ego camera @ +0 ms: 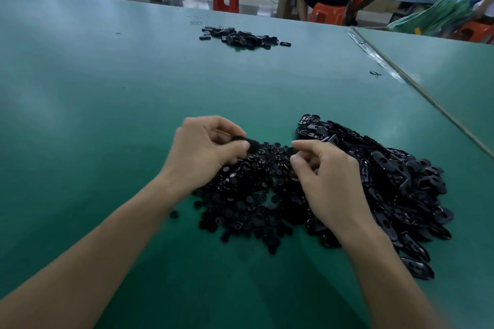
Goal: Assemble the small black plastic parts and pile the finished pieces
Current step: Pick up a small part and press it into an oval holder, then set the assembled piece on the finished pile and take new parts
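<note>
Head view: above a green table (107, 88), the left hand (205, 147) pinches a blurred oval piece (239, 139), seemingly ready for mating. The right hand (326, 176) curls over the round parts (254, 195); whether it grips one is unclear. The finished pile (240, 37) sits far ahead, apart.

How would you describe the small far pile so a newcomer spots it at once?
Start at the green table. Past the left hand and right hand, toward the far edge, lies the far pile. Unlike the round-part heap and oval-part heap near them, it is small, flat and stands alone.
</note>
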### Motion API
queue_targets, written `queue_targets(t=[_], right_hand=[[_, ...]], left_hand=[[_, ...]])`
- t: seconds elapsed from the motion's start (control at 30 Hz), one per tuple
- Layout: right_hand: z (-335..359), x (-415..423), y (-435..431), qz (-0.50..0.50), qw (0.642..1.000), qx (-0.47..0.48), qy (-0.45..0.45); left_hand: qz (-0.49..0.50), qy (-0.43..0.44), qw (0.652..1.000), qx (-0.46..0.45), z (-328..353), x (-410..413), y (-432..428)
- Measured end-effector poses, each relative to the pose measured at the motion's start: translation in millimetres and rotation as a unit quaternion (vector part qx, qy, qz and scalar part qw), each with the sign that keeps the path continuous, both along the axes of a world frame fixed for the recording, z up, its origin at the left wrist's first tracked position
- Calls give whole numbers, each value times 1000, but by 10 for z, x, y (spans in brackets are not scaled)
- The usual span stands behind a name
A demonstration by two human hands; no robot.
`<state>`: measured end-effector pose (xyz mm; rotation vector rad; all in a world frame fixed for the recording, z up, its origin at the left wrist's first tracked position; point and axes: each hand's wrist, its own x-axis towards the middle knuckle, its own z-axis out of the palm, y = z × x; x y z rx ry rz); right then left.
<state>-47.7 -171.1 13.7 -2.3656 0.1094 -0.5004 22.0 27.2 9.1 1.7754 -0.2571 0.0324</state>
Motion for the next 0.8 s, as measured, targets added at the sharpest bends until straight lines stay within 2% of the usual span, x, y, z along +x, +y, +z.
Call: queue_targets(t=[0.1, 0.23, 0.33, 0.53, 0.6, 0.63, 0.73, 0.8], right_hand=[[54, 163, -110, -27, 981, -182, 59], [138, 353, -159, -7, 939, -307, 156], [138, 417, -120, -8, 922, -349, 169], [162, 415, -120, -26, 925, -360, 122], [151, 377, -136, -45, 943, -323, 65], [146, 341, -136, -52, 960, -273, 33], [133, 189, -52, -40, 999, -17, -21], [92, 90, 66, 3, 988, 155, -3]], left_hand=[[108, -15, 994, -25, -34, 192, 226], [203, -26, 978, -30, -141, 389, 510], [241, -9, 970, 18, -246, 464, 644], [286, -17, 926, 244, -343, 433, 705], [291, -37, 915, 277, -353, 436, 693], [293, -54, 912, 282, -339, 432, 671], [260, -121, 925, 248, -224, 374, 517], [179, -127, 960, 172, -105, 277, 341]])
